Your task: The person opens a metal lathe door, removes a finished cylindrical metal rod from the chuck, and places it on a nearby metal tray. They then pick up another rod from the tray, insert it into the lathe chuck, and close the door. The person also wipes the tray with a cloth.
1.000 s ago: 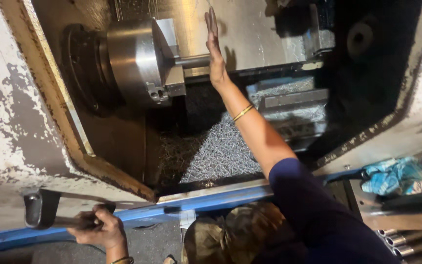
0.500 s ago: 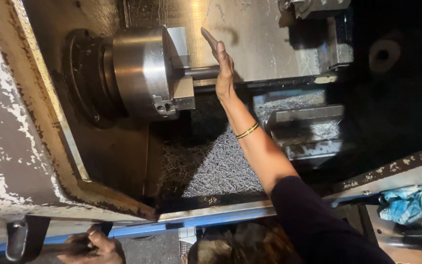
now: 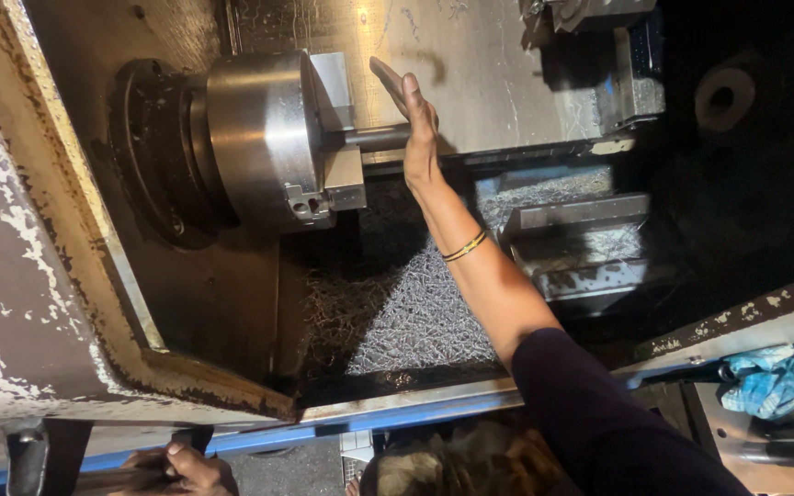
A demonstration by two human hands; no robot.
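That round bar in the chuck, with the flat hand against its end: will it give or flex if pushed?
Probably not. The bar looks like solid metal, short and thick, so likely stiff. It sits between the chuck steps, so it should resist sideways pushes. The right hand presses its end; it might slide inward if unclamped.

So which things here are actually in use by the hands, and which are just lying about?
In use:
- right hand, open, palm against the end of the metal bar
- chuck gripping that bar
- left hand at the dark handle by the blue rail

Lying about:
- heap of metal swarf
- blue rag
- tool block
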